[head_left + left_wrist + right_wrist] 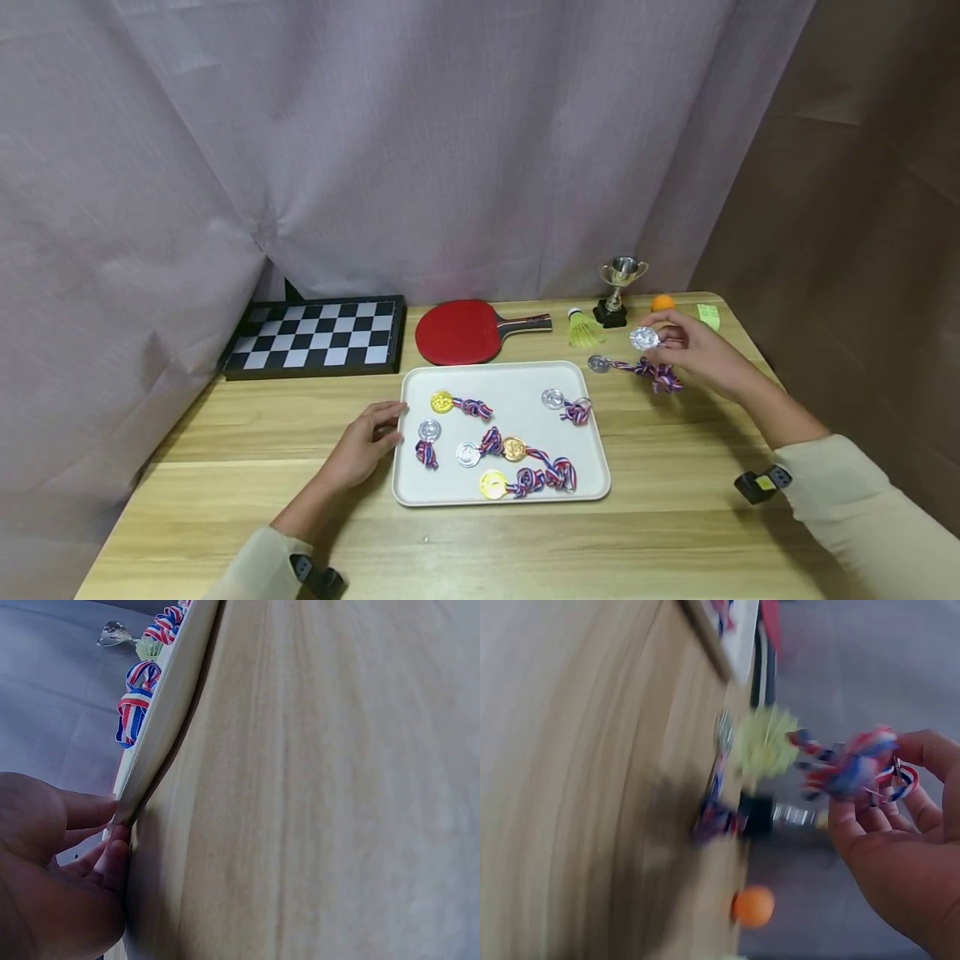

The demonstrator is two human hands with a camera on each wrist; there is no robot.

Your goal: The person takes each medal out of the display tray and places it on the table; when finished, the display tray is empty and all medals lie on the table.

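Observation:
My left hand (365, 447) pinches the left rim of a white tray (495, 375), thumb and fingertips on its edge in the left wrist view. On the tray lie several medals with bundled striped ribbons, among them a gold medal (442, 402) and a silver medal (552, 399). To the right, my right hand (693, 350) holds up another silver medal (644, 337) above the table. Its red, white and blue ribbon (859, 769) is bunched and blurred in the right wrist view. Just below that hand, one more silver medal (598, 363) lies on the wood with its ribbon.
Behind the tray are a chessboard (315, 336), a red table tennis bat (457, 333), a yellow shuttlecock (584, 329) and a small trophy cup (618, 287). An orange ball (663, 302) and a green paper piece (708, 316) sit at the back right. Grey curtain hangs behind.

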